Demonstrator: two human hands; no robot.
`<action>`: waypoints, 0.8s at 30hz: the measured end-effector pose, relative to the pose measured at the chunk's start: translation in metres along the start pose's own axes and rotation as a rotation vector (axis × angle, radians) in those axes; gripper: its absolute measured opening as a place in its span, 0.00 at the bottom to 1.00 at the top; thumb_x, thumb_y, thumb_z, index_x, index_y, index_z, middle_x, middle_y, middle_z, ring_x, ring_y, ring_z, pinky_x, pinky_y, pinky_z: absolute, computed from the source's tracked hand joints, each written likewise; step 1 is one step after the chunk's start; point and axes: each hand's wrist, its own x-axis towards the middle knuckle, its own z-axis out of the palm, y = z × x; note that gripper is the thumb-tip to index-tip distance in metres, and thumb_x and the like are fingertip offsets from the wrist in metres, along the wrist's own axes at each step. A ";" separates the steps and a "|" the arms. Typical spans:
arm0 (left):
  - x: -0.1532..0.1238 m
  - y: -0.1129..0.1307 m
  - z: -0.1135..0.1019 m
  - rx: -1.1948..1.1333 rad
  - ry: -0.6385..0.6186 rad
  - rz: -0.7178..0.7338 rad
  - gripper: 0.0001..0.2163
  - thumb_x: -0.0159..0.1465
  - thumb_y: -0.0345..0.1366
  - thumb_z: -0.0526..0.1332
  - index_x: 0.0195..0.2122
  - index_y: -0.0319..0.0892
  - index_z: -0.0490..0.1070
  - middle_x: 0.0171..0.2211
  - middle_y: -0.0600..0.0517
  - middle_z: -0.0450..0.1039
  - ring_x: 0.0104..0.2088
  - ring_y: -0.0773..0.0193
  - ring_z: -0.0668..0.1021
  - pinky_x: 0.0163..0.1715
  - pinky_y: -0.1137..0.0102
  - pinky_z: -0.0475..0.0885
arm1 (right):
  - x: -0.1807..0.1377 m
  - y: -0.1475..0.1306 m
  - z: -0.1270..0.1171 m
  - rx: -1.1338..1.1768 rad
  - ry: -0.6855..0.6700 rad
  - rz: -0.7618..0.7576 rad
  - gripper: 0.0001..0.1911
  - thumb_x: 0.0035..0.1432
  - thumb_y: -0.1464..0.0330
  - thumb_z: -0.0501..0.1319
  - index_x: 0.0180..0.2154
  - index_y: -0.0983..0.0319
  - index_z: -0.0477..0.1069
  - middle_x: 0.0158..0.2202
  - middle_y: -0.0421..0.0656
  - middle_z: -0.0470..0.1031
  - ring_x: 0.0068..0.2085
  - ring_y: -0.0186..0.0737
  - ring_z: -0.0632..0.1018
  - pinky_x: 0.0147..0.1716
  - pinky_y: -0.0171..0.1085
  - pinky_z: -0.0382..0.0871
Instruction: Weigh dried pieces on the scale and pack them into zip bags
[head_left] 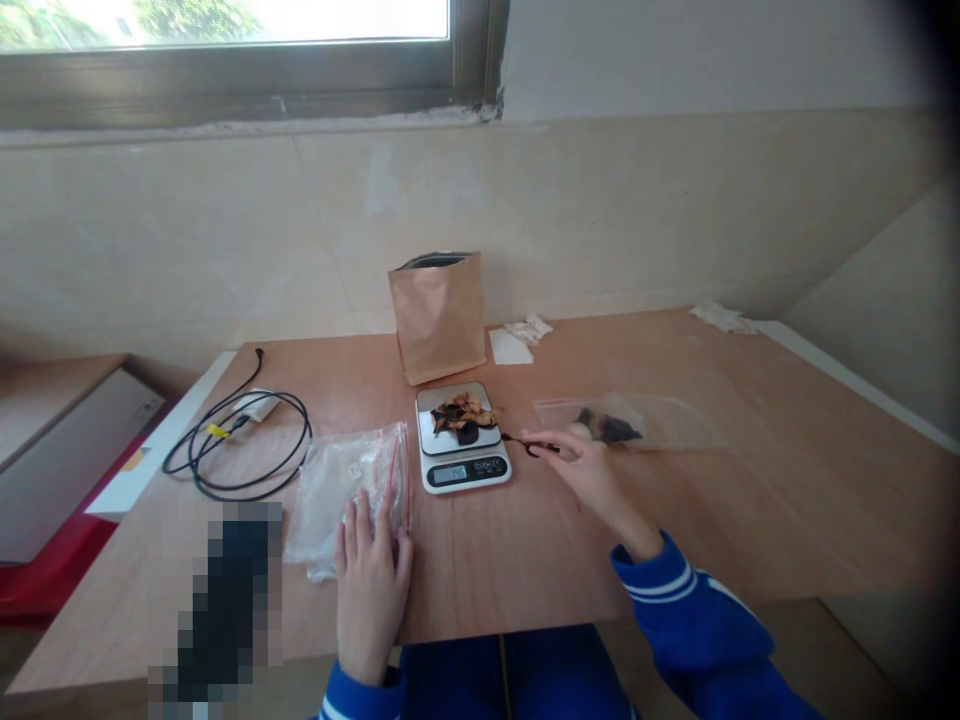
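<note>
My left hand (371, 570) lies flat, fingers together but stretched out, on a pile of clear zip bags (349, 490) with red seal strips. My right hand (581, 465) pinches a small dark tool, perhaps tweezers or a scoop (525, 443), just right of a small digital kitchen scale (461, 440). Dried brown and dark pieces (463, 412) are heaped on the scale's plate. Behind my right hand lies a clear bag (660, 420) holding a few dark pieces (611, 427).
A brown paper pouch (439, 315) stands open behind the scale. White paper scraps (521, 338) lie beside it. A coiled black cable (240, 440) sits at left. A blurred-out dark object (225, 600) lies near the front edge. Wall and window sill run behind the wooden table (787, 500).
</note>
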 end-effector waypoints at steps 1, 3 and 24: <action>0.000 0.000 -0.001 -0.001 -0.001 0.000 0.26 0.65 0.35 0.52 0.65 0.45 0.54 0.65 0.41 0.54 0.65 0.48 0.58 0.60 0.49 0.58 | -0.004 0.005 -0.001 -0.036 -0.002 0.024 0.09 0.54 0.65 0.64 0.38 0.56 0.79 0.42 0.43 0.80 0.45 0.46 0.80 0.49 0.48 0.74; 0.001 0.001 -0.002 -0.002 -0.005 0.003 0.25 0.65 0.35 0.52 0.65 0.45 0.54 0.65 0.40 0.54 0.65 0.48 0.58 0.60 0.49 0.58 | -0.010 0.010 -0.002 -0.112 -0.015 0.062 0.09 0.54 0.65 0.63 0.38 0.54 0.79 0.42 0.42 0.80 0.45 0.47 0.80 0.51 0.49 0.73; 0.001 0.001 -0.001 0.025 -0.006 0.014 0.25 0.65 0.35 0.52 0.65 0.44 0.54 0.65 0.40 0.54 0.65 0.48 0.58 0.60 0.49 0.58 | 0.006 -0.010 0.000 0.096 0.061 0.223 0.11 0.60 0.64 0.49 0.32 0.59 0.68 0.25 0.39 0.69 0.28 0.38 0.73 0.30 0.36 0.69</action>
